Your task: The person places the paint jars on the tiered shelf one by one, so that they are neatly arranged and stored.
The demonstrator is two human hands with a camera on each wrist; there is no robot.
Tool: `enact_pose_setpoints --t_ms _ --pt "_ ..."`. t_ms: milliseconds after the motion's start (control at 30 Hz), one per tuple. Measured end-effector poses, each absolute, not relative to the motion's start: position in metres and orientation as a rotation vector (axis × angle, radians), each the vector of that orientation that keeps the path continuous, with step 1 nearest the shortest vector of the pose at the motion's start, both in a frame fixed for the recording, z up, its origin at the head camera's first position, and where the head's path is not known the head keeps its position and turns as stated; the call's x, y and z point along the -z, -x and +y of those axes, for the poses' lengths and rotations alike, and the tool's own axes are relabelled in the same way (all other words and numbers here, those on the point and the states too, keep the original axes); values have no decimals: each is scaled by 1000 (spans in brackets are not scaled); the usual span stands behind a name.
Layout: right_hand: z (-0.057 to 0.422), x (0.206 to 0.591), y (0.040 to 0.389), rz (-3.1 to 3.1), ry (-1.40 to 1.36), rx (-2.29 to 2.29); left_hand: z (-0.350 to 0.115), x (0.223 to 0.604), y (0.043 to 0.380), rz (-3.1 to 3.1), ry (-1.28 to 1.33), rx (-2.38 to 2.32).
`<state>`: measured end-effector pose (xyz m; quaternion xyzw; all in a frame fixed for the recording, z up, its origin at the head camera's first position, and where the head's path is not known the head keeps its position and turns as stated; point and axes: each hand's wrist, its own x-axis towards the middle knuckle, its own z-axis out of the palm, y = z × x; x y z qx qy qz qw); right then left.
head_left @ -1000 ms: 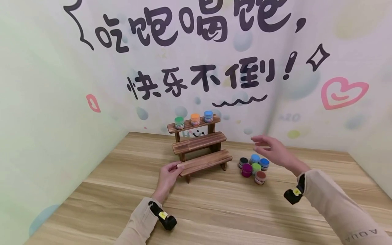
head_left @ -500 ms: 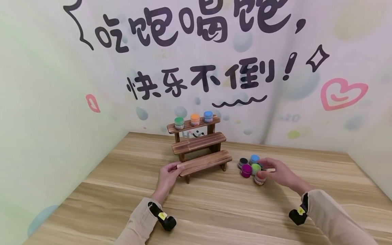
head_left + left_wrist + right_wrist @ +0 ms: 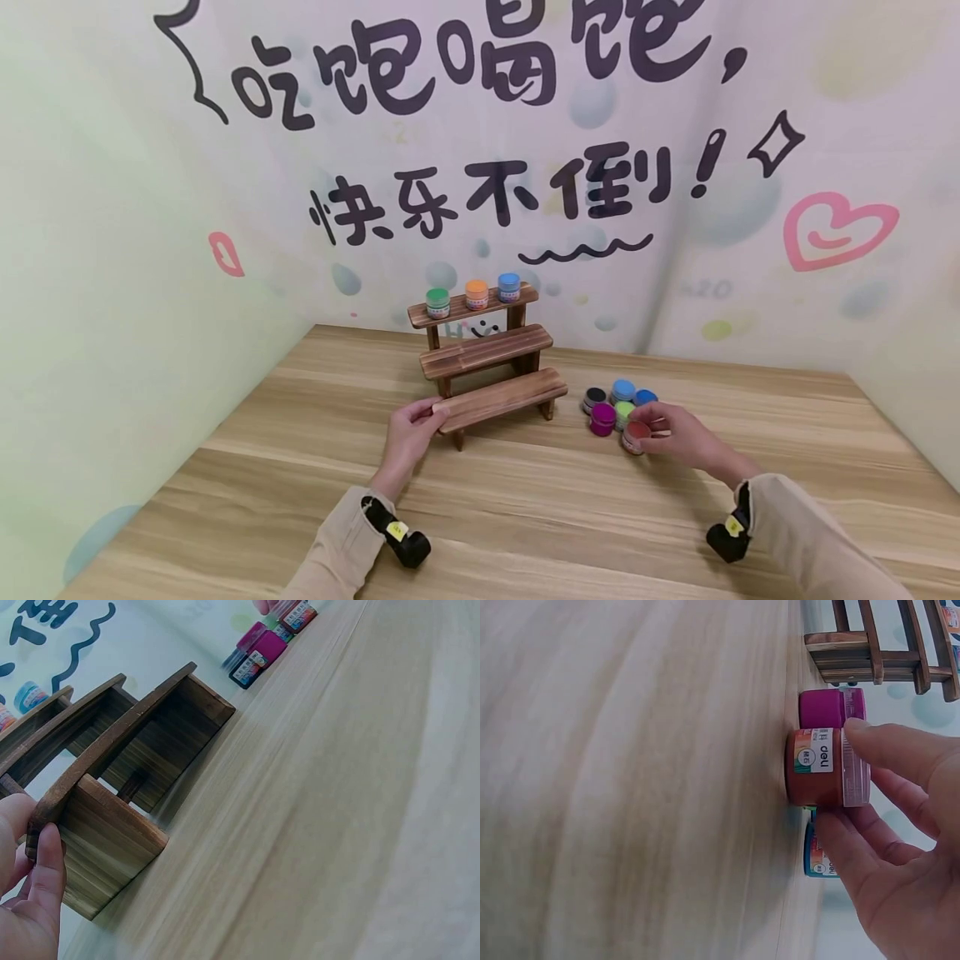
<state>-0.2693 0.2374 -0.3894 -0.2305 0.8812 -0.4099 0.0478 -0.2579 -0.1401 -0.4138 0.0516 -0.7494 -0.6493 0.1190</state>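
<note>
Brown jar (image 3: 634,434) stands on table (image 3: 510,517), right of wooden rack (image 3: 487,348); I see right hand (image 3: 681,437) pinching it between thumb and fingers. Left hand (image 3: 410,436) pinches left end of rack's bottom board (image 3: 502,399). Also right of rack: black jar (image 3: 594,401), magenta jar (image 3: 602,420), lime jar (image 3: 623,413), light-blue jar (image 3: 622,391), dark-blue jar (image 3: 645,397), clustered just beside brown one. On rack's top board (image 3: 457,310), left to right: green jar (image 3: 438,305), orange jar (image 3: 477,295), blue jar (image 3: 509,288).

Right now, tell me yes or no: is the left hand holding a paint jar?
No, the left hand grips the left end of the wooden stand's lowest shelf.
</note>
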Motion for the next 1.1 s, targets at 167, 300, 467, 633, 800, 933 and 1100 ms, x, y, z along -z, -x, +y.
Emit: enact_pose_setpoints --t_ms 167,300,467,633,800,933,1100 --pt "238 391 270 2707 684 1229 -141 415 258 -2191 -138 1901" --pt "239 390 269 2721 660 1212 -141 417 258 -2190 -135 1892" --pt "242 390 269 2736 589 1203 -140 417 259 -2188 -154 1887" --pt "245 389 269 2770 517 1182 -139 416 259 -2175 -139 1894" --pt "250 389 271 2783 459 1172 -139 416 259 -2164 -131 1912" --pt "252 390 272 2763 463 1177 -139 414 258 -2160 -128 1939" --pt "251 390 270 2740 479 1180 -139 412 256 -2173 -128 1927"
